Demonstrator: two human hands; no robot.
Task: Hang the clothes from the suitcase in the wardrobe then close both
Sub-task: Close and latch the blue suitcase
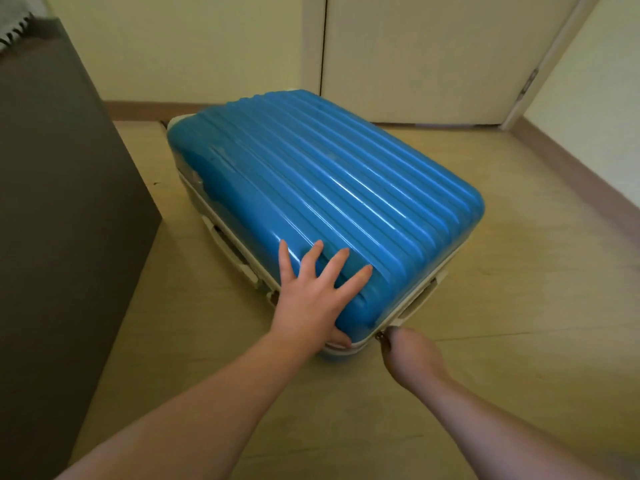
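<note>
A room in a home is shown. Pale wood-look flooring (519,306) is laid throughout, edged by a brown skirting board (138,110) under plain cream walls (173,46). A white door (415,57) with a metal hinge (531,79) is seen at the back. A dark furniture side (52,202), topped by a fringed cloth (17,19), is seen at left. A blue hard-shell suitcase (311,174) is laid flat on the floor.

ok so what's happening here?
A person is working on a blue suitcase lying flat on the floor, lid down. The left hand presses flat on the lid near the close corner, fingers spread. The right hand pinches the zip pull at that corner. Whether the zip is being opened or closed can't be told.
</note>
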